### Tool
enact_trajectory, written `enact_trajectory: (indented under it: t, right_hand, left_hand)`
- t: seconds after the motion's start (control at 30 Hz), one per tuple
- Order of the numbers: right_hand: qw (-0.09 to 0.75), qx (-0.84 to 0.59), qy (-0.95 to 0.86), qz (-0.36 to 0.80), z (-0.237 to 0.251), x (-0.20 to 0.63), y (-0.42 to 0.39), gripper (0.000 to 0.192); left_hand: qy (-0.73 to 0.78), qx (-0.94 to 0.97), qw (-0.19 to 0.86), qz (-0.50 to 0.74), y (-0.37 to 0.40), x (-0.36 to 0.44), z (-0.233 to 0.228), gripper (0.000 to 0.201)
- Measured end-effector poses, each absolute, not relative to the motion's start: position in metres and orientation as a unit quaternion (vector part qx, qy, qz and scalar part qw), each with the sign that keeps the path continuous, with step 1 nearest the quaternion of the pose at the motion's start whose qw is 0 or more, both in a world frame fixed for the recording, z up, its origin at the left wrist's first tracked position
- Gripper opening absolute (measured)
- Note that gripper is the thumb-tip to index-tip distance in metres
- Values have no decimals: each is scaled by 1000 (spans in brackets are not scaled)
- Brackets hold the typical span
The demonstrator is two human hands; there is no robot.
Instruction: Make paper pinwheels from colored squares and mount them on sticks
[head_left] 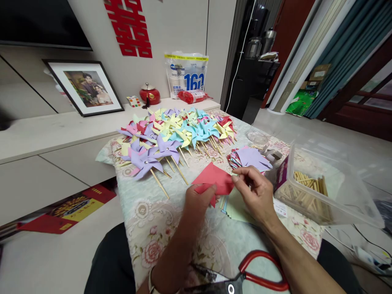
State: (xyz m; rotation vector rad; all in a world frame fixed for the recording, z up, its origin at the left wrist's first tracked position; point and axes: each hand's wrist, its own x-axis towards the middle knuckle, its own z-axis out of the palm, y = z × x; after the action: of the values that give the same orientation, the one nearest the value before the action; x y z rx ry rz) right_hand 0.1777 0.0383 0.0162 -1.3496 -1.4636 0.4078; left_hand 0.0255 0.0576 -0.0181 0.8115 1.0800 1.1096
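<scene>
I see both hands closed on one red paper square (213,179) just above the tabletop (171,228) — the left hand (196,204) pinches its near edge, the right hand (255,192) pinches its right corner. I think the paper is thin, light and bendy — easy to crease or tear, so hold it softly by the edges. Finished pinwheels (171,134) lie behind it.

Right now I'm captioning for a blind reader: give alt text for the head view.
Two hands, left hand and right hand, hold a red paper square over a floral tablecloth. Beyond lie pastel paper pinwheels; a clear tub of sticks stands right, red-handled scissors nearest.
</scene>
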Motion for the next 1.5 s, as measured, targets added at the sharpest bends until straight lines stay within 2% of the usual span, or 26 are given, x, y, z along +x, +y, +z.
enact_trajectory:
  t: [0.1, 0.2, 0.27, 0.37, 0.53, 0.6, 0.67, 0.77, 0.83, 0.97, 1.07, 1.5]
  right_hand:
    - [562, -558, -539, 286, 13, 186, 46, 33]
    - [564, -518, -474, 435, 7, 189, 53, 51]
    - [556, -494, -448, 496, 5, 189, 55, 58]
    - [539, -474, -427, 550, 6, 187, 52, 65]
    - [508, -468, -431, 580, 10, 184, 48, 76]
    - [507, -470, -454, 562, 9, 184, 49, 76]
    - [526, -487, -494, 492, 8, 184, 50, 66]
    - [541, -515, -575, 333, 9, 185, 49, 28]
    - [514, -518, -637, 248, 12, 185, 47, 9]
    - [423, -526, -721, 155, 15, 180, 43, 16]
    - [391, -533, -739, 130, 14, 176, 41, 18]
    - [396, -522, -738, 165, 9, 176, 45, 26]
  left_hand:
    - [442, 335, 688, 468, 57, 24, -17, 18]
    - [426, 341, 704, 455, 56, 21, -14, 16]
    - [418, 355, 710, 442, 55, 20, -14, 17]
    - [411, 378, 713, 425, 55, 20, -14, 18]
    - [429, 390, 702, 413, 54, 21, -15, 17]
    - [431, 387, 699, 419, 55, 22, -16, 17]
    - [437, 380, 693, 429, 56, 23, -18, 17]
    - [465, 360, 671, 451, 58, 23, -20, 19]
    - [483, 356, 651, 464, 59, 23, -22, 20]
    - [473, 361, 639, 488, 59, 23, -23, 21]
    - [461, 353, 645, 498, 59, 24, -22, 22]
    - [465, 355, 659, 472, 59, 29, -20, 19]
